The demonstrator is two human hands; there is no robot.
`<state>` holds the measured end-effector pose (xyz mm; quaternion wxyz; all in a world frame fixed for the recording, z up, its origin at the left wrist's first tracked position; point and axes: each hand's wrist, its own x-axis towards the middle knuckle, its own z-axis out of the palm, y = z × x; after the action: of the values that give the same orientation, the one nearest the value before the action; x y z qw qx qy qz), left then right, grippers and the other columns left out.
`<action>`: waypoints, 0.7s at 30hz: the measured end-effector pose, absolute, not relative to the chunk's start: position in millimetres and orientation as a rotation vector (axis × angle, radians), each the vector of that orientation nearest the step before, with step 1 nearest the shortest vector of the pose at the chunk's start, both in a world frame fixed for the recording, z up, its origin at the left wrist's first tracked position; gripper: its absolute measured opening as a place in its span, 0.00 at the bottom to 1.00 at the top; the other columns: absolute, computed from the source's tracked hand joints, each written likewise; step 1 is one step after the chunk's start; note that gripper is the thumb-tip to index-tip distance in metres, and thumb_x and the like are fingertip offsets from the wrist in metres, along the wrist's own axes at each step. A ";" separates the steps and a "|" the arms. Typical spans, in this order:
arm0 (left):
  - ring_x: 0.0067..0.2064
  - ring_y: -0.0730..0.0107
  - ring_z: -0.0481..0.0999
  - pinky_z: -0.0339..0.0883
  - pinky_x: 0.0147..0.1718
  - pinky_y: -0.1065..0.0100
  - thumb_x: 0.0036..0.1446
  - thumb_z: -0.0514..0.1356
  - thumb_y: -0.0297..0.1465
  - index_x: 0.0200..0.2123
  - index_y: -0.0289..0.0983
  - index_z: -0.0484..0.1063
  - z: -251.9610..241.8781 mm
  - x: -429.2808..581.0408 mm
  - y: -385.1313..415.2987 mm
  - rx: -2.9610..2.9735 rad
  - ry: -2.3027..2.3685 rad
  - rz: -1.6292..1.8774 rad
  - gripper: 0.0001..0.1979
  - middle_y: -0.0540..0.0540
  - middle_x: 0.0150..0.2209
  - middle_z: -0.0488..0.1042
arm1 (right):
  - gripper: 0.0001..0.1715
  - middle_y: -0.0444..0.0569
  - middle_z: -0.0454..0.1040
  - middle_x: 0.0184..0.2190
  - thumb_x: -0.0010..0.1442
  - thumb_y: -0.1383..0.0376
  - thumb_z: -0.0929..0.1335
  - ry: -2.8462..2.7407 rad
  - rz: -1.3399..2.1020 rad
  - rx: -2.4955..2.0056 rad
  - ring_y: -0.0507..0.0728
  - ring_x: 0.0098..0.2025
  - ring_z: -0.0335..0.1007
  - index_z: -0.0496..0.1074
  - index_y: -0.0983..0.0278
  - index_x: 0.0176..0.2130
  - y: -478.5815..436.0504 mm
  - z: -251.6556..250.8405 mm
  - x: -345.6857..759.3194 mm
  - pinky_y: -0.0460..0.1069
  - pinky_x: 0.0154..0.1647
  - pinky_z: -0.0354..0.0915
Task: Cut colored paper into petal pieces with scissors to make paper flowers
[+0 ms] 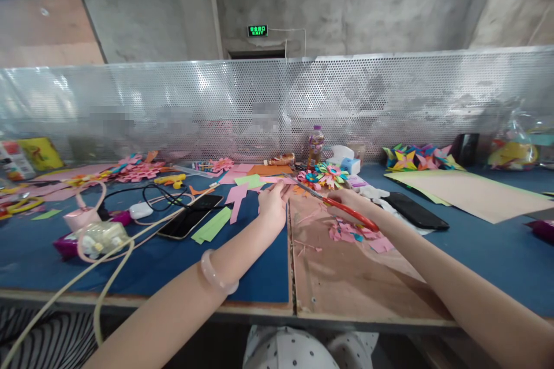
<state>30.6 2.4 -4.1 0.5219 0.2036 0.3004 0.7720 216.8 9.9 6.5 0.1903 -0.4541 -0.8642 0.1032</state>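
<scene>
My right hand [350,202] is closed on a pair of scissors [352,214] with red-orange handles. Their metal blades point left, toward the fingertips of my left hand [273,203]. That hand is pinched on a small piece of pink paper [287,191], mostly hidden by the fingers. Pink paper strips [236,199] and green paper strips [212,226] lie left of it on the blue table top. Below the scissors is a heap of pink and blue paper scraps [346,232]. Folded paper flowers [331,176] sit just beyond the blades.
Phones lie at left [190,218] and right [415,210], among cables [147,230]. A drink bottle [315,147] stands near the perforated metal screen [242,109]; another bottle [280,159] lies on its side. Large paper sheets [476,190] and folded paper stars [422,158] are at right.
</scene>
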 end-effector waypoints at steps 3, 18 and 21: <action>0.37 0.62 0.77 0.69 0.39 0.65 0.46 0.59 0.18 0.23 0.32 0.66 -4.9 30.6 2.7 0.471 0.716 1.856 0.06 0.42 0.26 0.75 | 0.06 0.43 0.64 0.18 0.44 0.65 0.60 -2.441 0.266 -1.281 0.50 0.21 0.57 0.63 0.65 0.21 11.1 5.7 217.3 0.45 0.22 0.49; 0.34 0.65 0.77 0.69 0.42 0.65 0.46 0.58 0.17 0.22 0.31 0.67 -7.1 30.5 3.3 0.493 0.649 1.879 0.06 0.42 0.25 0.75 | 0.06 0.45 0.67 0.21 0.45 0.66 0.60 -2.474 0.224 -1.348 0.51 0.23 0.59 0.64 0.65 0.22 6.7 10.8 214.8 0.45 0.23 0.50; 0.35 0.64 0.77 0.69 0.42 0.64 0.46 0.58 0.17 0.22 0.31 0.67 -7.6 30.5 3.7 0.491 0.653 1.875 0.06 0.42 0.25 0.76 | 0.06 0.45 0.67 0.21 0.45 0.66 0.60 -2.475 0.224 -1.347 0.51 0.23 0.59 0.64 0.65 0.22 5.0 11.9 214.5 0.45 0.23 0.50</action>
<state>30.5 3.7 -7.6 0.5212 0.2048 0.2725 0.7824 214.5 5.0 11.9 0.1567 -0.4707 -0.8647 0.0782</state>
